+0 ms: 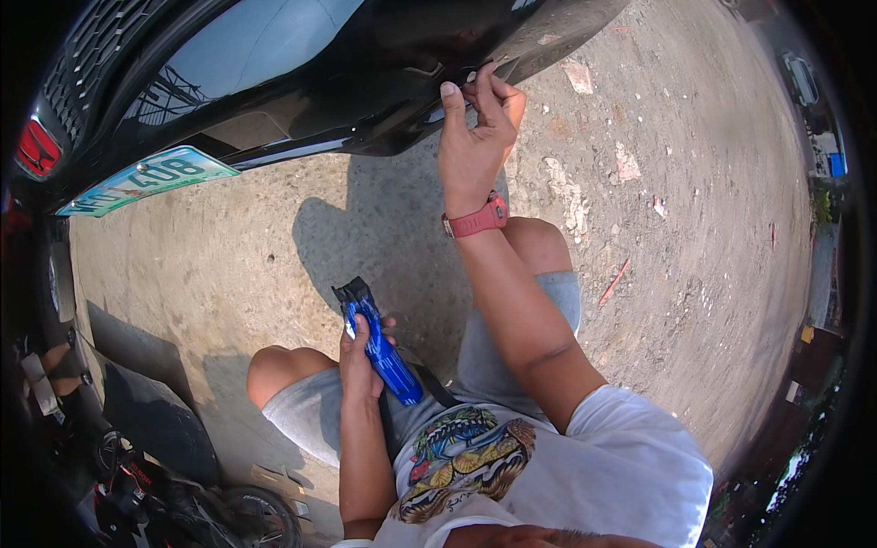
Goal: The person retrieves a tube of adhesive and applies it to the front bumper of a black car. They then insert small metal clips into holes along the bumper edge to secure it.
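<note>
My right hand [478,137], with a red watch [479,218] on its wrist, is raised to the lower edge of a glossy black car bumper [384,96]. Its fingers are curled and close to the thumb beside the bumper; what they pinch, if anything, is too small to make out. Over my lap, my left hand [356,365] is wrapped round a blue handheld tool [384,352] with a black head. That tool points up and slightly left, toward the car, and stays apart from it.
A license plate [151,181], red emblem [38,149] and mesh grille [96,41] are on the car at the left. Rough concrete ground [676,247] has scattered debris and a thin red stick [615,281]. A motorcycle [183,511] stands at the lower left.
</note>
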{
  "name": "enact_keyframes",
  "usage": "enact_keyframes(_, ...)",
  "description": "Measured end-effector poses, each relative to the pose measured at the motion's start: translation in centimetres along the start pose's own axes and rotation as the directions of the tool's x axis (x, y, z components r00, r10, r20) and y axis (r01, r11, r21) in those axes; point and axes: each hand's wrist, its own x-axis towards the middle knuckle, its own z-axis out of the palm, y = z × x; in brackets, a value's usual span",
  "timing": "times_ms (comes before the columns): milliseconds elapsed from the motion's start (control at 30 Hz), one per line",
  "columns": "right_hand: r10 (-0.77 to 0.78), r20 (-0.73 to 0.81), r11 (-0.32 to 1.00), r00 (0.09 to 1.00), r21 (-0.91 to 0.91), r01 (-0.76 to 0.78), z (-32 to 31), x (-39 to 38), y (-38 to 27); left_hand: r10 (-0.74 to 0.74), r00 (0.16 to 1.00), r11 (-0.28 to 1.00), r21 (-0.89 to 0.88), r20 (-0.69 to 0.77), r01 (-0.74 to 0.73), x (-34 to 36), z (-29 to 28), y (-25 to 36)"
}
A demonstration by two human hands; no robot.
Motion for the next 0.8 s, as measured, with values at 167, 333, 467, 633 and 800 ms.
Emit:
enact_keyframes(167,0.123,0.04,0.968,0.992,0.215,-0.129,-0.9,0.7,0.8,-0.017,1.0,1.0,0.009,0.017,0.016,0.9,0.6,-0.1)
enact_keyframes(333,0.23,0.218,0.953,0.948,0.146,-0.265,-0.8,3.2,0.6,-0.002,1.0,0.999,0.034,-0.015,0.002,1.3,1.6,0.0)
enact_keyframes(467,0.249,0.335,0.914,0.909,0.23,-0.335,-1.6,3.5,0.7,-0.016,1.0,0.999,0.05,-0.02,0.017,0.8,1.3,-0.2)
enact_keyframes(633,0.402,0.531,0.792,0.746,0.208,-0.575,-3.7,5.5,3.7,0.003,1.0,0.999,0.049,-0.028,-0.001,0.7,1.4,-0.4)
enact_keyframes(800,0.346,0.642,0.824,0.684,0.14,-0.548,-2.6,6.5,4.0,-0.003,1.0,0.998,0.055,-0.003,0.003,0.8,1.4,-1.1)
